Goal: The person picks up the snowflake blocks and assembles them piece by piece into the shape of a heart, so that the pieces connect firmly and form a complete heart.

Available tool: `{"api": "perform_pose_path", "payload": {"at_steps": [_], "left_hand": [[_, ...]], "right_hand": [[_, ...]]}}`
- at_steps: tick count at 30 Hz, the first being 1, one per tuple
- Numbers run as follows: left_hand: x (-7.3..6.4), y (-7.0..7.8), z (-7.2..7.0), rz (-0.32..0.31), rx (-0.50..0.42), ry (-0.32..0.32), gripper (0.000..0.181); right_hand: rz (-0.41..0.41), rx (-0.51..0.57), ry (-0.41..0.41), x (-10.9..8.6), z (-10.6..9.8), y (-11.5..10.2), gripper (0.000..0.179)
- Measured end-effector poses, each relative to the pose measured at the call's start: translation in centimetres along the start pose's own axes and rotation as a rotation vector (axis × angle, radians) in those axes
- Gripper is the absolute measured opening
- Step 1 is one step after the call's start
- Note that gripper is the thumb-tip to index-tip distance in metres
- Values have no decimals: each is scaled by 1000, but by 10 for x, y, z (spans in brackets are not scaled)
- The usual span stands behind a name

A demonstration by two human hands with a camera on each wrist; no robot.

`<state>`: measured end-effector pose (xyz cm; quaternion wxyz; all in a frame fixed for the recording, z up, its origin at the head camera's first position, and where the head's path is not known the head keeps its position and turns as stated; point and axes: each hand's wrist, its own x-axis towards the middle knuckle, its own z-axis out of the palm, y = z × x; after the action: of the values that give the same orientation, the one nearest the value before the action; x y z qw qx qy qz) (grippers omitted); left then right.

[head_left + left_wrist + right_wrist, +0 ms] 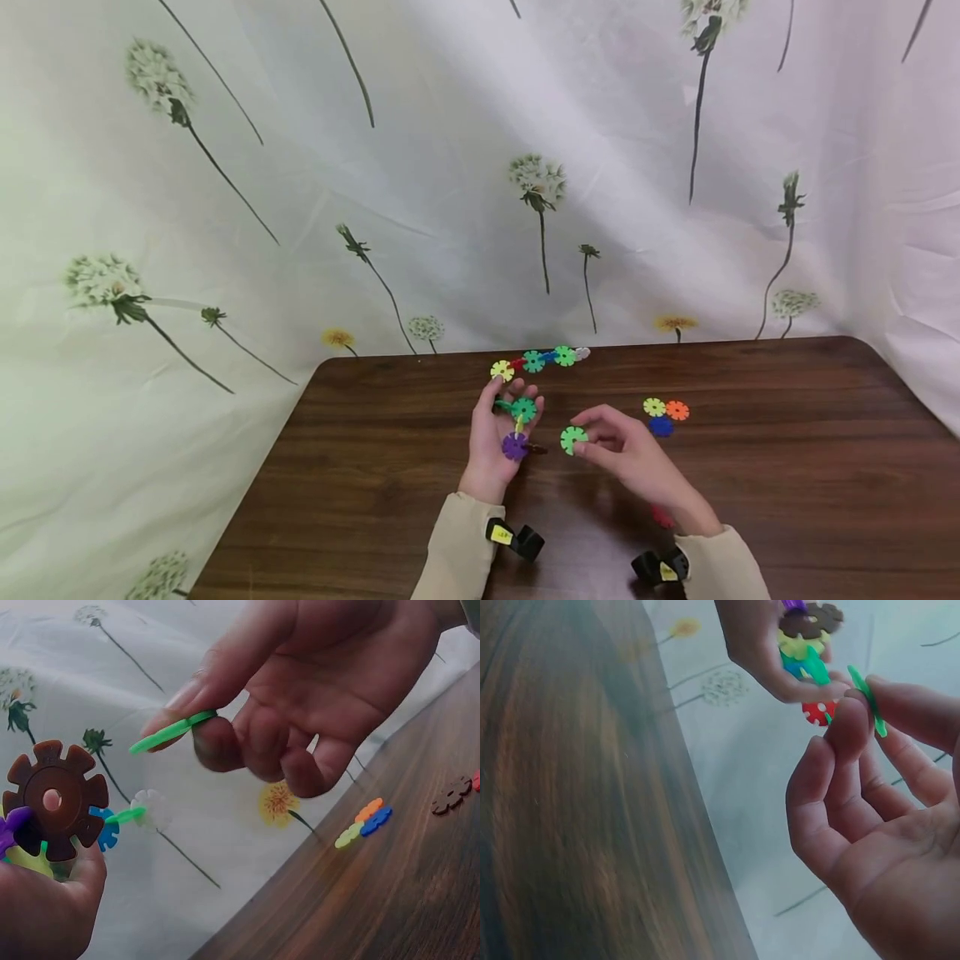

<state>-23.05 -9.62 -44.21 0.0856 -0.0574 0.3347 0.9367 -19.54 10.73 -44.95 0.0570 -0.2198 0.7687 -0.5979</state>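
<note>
My left hand [487, 450], palm up, holds a chain of slotted plastic discs. A purple disc [513, 446] and a brown disc [46, 769] are at its near end; a green disc [523, 409] lies above the fingers. Beyond the fingertips the chain runs on through a yellow disc [502, 372] and a teal disc [533, 361] to a white one [582, 353]. To the right, my right hand [637, 454] pinches a single light green disc [572, 439] between thumb and forefinger, apart from the chain. Fingers and overlapping discs hide some joints.
On the brown wooden table [360, 483], a yellow-green disc [654, 407], an orange disc [677, 410] and a blue disc [661, 427] lie together beyond the right hand. A red disc [662, 517] is partly hidden by the right wrist. Behind the table hangs a dandelion-printed cloth [450, 208].
</note>
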Motion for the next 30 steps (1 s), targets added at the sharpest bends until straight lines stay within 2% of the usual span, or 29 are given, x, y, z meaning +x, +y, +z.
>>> {"api": "perform_pose_path", "payload": {"at_steps": [7,20,30], "left_hand": [[1,-1,1,16,5,-3,31],[1,0,1,0,38,49,33],[2,-1,-1,30,56,53,31]], "right_hand": [[23,64,-23,2,8,-2,30],[30,123,9,6,19,1,33],[81,155,16,8,24,1,39]]}}
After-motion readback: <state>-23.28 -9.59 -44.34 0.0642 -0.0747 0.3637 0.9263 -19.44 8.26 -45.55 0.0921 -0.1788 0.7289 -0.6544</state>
